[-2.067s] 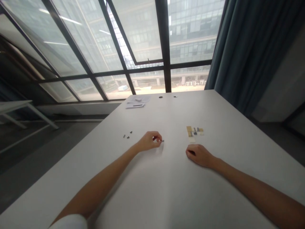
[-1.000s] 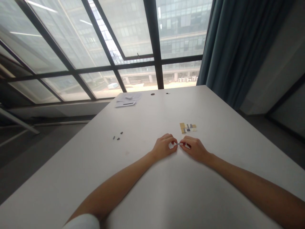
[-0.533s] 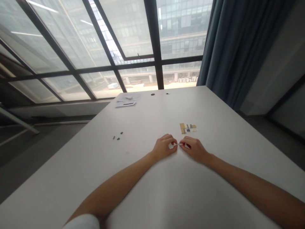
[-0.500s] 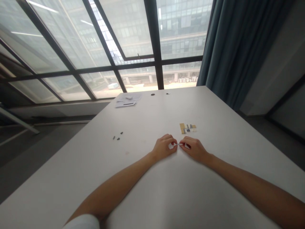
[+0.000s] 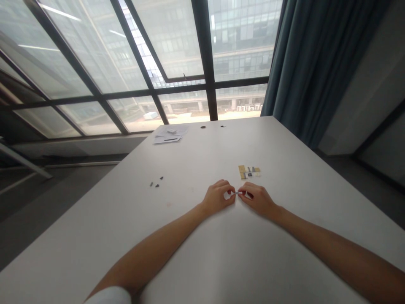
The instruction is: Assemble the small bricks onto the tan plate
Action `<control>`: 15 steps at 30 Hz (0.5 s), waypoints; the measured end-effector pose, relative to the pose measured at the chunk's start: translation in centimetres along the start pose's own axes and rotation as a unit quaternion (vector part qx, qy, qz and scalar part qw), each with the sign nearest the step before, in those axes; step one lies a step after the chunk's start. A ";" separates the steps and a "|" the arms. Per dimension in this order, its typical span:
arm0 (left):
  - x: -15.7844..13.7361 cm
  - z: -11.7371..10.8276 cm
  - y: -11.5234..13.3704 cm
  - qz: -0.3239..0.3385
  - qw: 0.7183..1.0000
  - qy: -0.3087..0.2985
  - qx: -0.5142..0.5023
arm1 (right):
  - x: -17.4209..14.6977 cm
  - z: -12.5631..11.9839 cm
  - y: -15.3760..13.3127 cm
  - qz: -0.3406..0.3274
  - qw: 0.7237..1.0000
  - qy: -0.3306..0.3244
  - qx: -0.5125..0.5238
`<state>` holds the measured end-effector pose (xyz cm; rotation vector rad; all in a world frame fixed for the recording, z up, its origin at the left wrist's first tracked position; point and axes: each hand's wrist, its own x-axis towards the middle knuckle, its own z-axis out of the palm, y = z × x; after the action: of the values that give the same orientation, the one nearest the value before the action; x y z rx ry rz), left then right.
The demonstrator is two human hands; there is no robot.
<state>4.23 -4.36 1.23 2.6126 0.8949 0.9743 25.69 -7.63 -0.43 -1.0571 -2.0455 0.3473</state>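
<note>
Between the fingertips of both hands is a small, thin white piece [image 5: 236, 193], too small for me to tell its kind. My left hand [image 5: 219, 196] pinches its left end, thumb and forefinger forming a ring. From the other side my right hand [image 5: 257, 197] pinches the right end, its fingers curled. Both hands rest low over the white table [image 5: 190, 169]. Just beyond my right hand lies a group of small yellow pieces [image 5: 242, 172], with some dark and pale bits among them. Several small dark pieces [image 5: 157, 185] are scattered to the left of my left hand.
Papers [image 5: 167, 139] with a dark strip and a small white object lie at the table's far left corner. A dark round disc [image 5: 203, 127] and a small dark item [image 5: 223, 126] sit near the far edge. Windows stand behind, and a blue curtain [image 5: 294, 67] hangs at the right.
Both hands hold the same pinch on the small white piece, with hardly any movement. The whole view has shifted very slightly.
</note>
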 end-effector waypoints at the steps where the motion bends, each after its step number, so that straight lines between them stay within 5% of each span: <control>1: 0.0 0.0 0.0 0.001 1.000 0.001 -0.002 | 0.0 0.0 0.0 0.000 1.000 0.000 0.000; 15: -0.1 0.1 -0.1 -0.002 1.000 0.008 -0.010 | 0.1 -0.1 -0.2 0.000 1.000 -0.002 0.006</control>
<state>4.20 -4.36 1.11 2.5884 0.8886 1.0001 25.64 -7.71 -0.21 -1.0499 -2.0441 0.3602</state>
